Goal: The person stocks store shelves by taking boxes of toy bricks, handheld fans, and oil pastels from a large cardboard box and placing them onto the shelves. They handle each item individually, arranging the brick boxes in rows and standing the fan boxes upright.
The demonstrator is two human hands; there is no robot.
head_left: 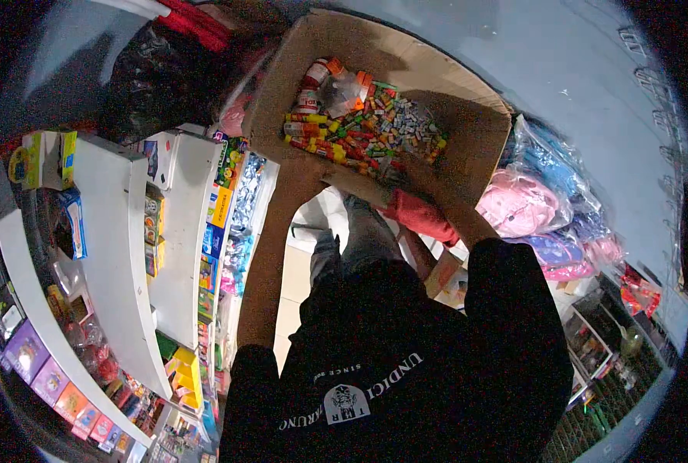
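A deep cardboard box (456, 73) stands open in front of me. Inside lie small red and orange tubes with yellow caps (313, 131), a heap of small multicoloured cylindrical pieces (405, 123), and a clear plastic jar (342, 94) with an orange lid, tipped over. My left hand (304, 174) is closed over the near left rim of the box. Over the near right side reaches my right hand (419, 176), close to the heap; its fingers are dark and blurred, so any hold is hidden. A red cloth-like item (421, 216) hangs below the near flap.
White shelves (108, 231) with packaged goods line the left side. Plastic-wrapped pink and blue bags (521, 204) are piled at right against a grey wall (567, 69). A black plastic bag (155, 85) sits at the upper left.
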